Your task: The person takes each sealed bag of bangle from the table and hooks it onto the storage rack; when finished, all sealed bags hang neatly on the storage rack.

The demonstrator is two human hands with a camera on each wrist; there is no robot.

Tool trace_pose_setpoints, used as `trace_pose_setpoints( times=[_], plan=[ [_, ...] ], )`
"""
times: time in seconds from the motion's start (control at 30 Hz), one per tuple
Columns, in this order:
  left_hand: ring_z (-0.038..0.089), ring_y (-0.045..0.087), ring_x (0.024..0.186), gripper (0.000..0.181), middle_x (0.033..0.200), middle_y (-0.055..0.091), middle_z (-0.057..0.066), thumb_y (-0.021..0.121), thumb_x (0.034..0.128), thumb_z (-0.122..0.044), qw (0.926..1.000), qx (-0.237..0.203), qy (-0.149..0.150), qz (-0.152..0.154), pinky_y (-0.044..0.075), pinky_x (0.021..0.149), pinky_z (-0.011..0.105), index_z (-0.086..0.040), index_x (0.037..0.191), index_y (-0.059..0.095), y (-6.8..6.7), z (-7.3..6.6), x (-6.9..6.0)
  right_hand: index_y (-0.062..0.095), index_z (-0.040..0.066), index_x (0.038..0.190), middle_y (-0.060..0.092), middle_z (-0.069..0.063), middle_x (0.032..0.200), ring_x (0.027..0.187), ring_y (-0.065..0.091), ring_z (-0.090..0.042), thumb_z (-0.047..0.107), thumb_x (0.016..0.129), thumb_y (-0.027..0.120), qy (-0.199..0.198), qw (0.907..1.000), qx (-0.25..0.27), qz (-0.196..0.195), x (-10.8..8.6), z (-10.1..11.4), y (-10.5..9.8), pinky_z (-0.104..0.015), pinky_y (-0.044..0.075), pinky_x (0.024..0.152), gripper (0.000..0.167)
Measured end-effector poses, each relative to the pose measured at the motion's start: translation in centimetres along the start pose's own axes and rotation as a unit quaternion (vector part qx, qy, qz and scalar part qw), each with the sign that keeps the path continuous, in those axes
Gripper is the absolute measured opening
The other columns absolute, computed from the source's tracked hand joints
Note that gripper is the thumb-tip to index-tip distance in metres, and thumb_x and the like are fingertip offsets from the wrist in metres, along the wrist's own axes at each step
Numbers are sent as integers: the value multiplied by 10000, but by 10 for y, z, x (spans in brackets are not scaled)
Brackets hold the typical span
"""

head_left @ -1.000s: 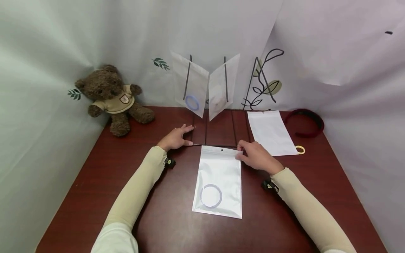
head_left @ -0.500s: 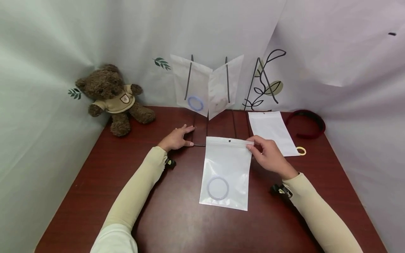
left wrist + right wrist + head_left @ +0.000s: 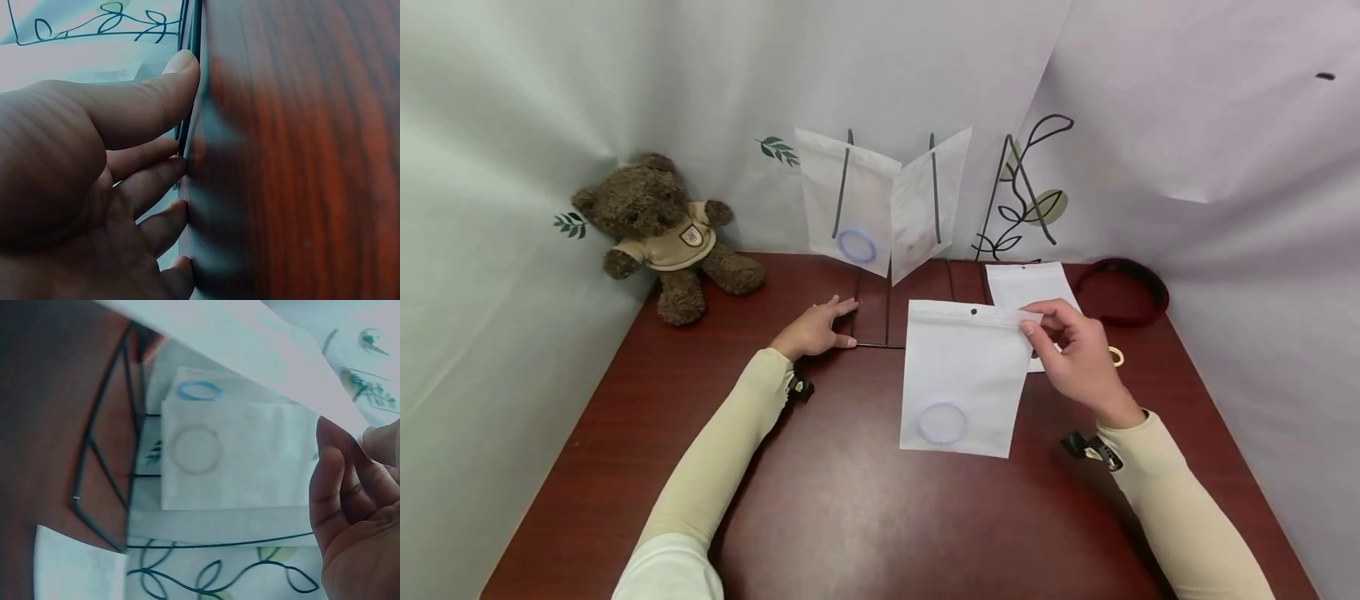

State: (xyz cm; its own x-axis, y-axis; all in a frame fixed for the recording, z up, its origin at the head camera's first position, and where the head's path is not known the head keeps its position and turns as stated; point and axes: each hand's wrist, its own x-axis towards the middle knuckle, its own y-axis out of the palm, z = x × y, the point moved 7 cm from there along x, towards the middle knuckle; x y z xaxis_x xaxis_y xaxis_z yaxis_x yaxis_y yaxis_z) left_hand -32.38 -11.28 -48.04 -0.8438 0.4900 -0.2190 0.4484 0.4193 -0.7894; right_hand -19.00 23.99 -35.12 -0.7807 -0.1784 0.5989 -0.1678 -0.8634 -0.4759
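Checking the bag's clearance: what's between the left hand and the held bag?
Head view: only the rack's dark base bars, on otherwise bare tabletop, lie between the left hand and the held bag.

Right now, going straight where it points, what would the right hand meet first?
The right hand, pinching a white bag, would probably meet the rightmost hanging bag; depth is unclear.

The white bag is held up by its top right corner in the right hand; a hole pierces its top edge, a lilac ring shows low at left; the black rack stands behind, the left hand at its front corner.
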Motion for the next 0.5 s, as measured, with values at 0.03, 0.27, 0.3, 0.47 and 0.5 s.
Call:
trace_pose_setpoints(
  times=[0.03,0.27,0.3,0.47,0.5],
  plan=[
    [401,176,1635,790,1733,221,260,773,981,-260,10000,-9,-3,4,112,1325,587,-126,1653,379,0,0,0,721,-22,1122,750,-96,738,580,607,-33,-164,884,733,-44,10000,-8,-72,1,3,-3,-121,461,548,278],
    [405,170,1635,791,1742,205,247,762,990,-264,10000,5,-32,83,115,1324,587,-129,1660,364,-1,-3,-2,723,-35,1090,705,-50,684,562,550,23,-166,881,731,-120,9991,-212,-355,10,14,-25,-129,423,523,247],
    [399,170,1637,792,1741,210,245,763,989,-262,10000,12,-27,87,113,1325,585,-127,1660,364,-1,-3,-2,726,-35,1085,705,-30,692,560,544,23,-166,879,734,-122,9988,-250,-410,12,15,-28,-130,417,522,245],
    [371,153,1646,792,1745,227,218,766,986,-258,9999,2,-64,101,104,1327,581,-134,1659,368,-1,-3,-2,725,-71,1075,740,102,851,590,553,25,-164,889,725,-217,9972,-256,-676,21,20,-46,-123,419,539,207],
    [366,149,1648,792,1746,228,214,767,985,-255,9999,-14,-69,103,101,1328,579,-136,1659,368,-1,-3,-2,723,-83,1072,742,124,877,592,556,25,-166,890,723,-242,9967,-221,-740,22,21,-49,-120,426,544,200]
  ],
)
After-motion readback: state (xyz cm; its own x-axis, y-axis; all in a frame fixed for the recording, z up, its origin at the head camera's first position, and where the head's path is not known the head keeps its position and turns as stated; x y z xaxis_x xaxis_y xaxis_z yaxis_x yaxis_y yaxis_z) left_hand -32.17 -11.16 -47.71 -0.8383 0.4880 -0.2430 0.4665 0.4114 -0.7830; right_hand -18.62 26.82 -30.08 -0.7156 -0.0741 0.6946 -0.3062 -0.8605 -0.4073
